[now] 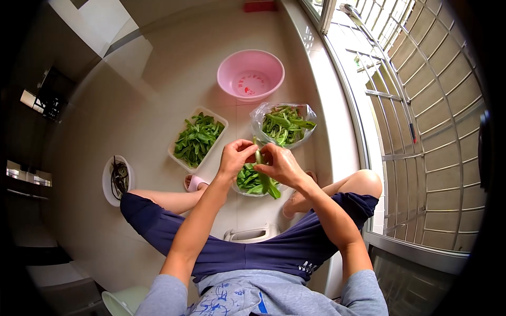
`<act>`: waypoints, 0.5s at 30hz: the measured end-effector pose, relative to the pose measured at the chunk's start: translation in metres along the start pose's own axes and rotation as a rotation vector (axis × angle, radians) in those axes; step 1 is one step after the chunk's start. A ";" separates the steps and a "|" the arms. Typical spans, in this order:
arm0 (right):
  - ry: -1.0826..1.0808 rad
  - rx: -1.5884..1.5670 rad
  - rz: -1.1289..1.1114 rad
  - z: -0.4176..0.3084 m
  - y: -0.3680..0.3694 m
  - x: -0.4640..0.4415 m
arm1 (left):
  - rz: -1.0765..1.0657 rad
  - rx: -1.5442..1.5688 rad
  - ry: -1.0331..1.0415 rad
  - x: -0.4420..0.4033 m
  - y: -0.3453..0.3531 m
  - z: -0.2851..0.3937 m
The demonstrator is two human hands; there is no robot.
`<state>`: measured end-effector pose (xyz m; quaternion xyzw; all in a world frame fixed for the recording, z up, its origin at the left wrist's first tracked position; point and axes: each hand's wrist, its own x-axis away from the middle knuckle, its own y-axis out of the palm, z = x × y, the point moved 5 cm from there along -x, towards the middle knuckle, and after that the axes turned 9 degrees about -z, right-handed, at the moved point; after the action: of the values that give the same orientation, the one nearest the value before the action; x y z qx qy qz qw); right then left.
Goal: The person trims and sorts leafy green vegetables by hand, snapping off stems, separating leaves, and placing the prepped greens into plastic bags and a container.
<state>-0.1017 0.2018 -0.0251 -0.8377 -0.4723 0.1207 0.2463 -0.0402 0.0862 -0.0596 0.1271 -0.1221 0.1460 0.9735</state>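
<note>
Both hands meet over a bowl of leafy greens (246,178) on the floor between my feet. A leafy green stalk (259,157) is held upright between them, its broad leaves hanging down toward the bowl. My left hand (237,158) pinches the stalk near its upper end with thumb and fingertips. My right hand (283,166) is closed around the same stalk from the other side, thumb across it. Just beyond my right hand stands a clear plastic bag (308,134) full of long-stemmed greens. A white rectangular basket (223,122) heaped with green leaves lies beyond my left hand.
A pink basin (225,79) with red print stands farther out on the tiled floor. To the left is a white round basket (108,184) with dark, thin strands inside. A window ledge (337,110) and metal bars (448,105) run along the right.
</note>
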 end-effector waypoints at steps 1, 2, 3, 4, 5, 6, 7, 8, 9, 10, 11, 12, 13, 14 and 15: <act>-0.005 -0.143 -0.108 -0.002 0.005 0.000 | 0.009 0.037 -0.015 0.006 -0.007 -0.001; -0.033 -0.215 -0.175 0.000 0.007 -0.003 | 0.013 0.037 -0.017 0.011 -0.013 -0.001; 0.016 -0.268 -0.175 0.005 0.006 -0.004 | -0.027 0.056 -0.020 0.015 -0.016 -0.001; 0.067 -0.321 -0.174 0.008 0.005 -0.005 | -0.068 0.075 -0.023 0.018 -0.019 -0.001; 0.072 -0.280 -0.154 0.010 0.000 -0.007 | -0.067 0.075 -0.024 0.021 -0.022 0.000; 0.085 -0.238 -0.145 0.013 -0.004 -0.008 | -0.075 0.063 -0.001 0.024 -0.023 0.002; 0.074 -0.242 -0.194 0.015 -0.003 -0.010 | -0.085 0.051 0.021 0.026 -0.024 0.004; 0.065 -0.246 -0.242 0.017 -0.001 -0.010 | -0.096 0.038 0.041 0.028 -0.024 0.005; 0.073 -0.330 -0.307 0.015 0.003 -0.008 | -0.106 0.032 0.049 0.029 -0.023 0.006; 0.080 -0.416 -0.370 0.011 0.008 -0.006 | -0.113 0.030 0.045 0.030 -0.022 0.006; 0.016 -0.421 -0.387 0.011 0.014 -0.006 | -0.117 0.029 0.062 0.030 -0.020 0.007; -0.057 -0.374 -0.382 0.008 0.017 -0.005 | -0.123 0.028 0.078 0.031 -0.018 0.008; 0.014 -0.406 -0.426 0.010 0.020 -0.004 | -0.134 0.025 0.097 0.032 -0.016 0.011; 0.085 -0.439 -0.469 0.012 0.021 -0.004 | -0.144 0.023 0.090 0.032 -0.016 0.011; 0.090 -0.444 -0.460 0.012 0.020 -0.005 | -0.148 0.018 0.092 0.033 -0.016 0.012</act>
<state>-0.0951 0.1929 -0.0458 -0.7468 -0.6527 -0.0812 0.0989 -0.0068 0.0764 -0.0422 0.1375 -0.0665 0.0805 0.9850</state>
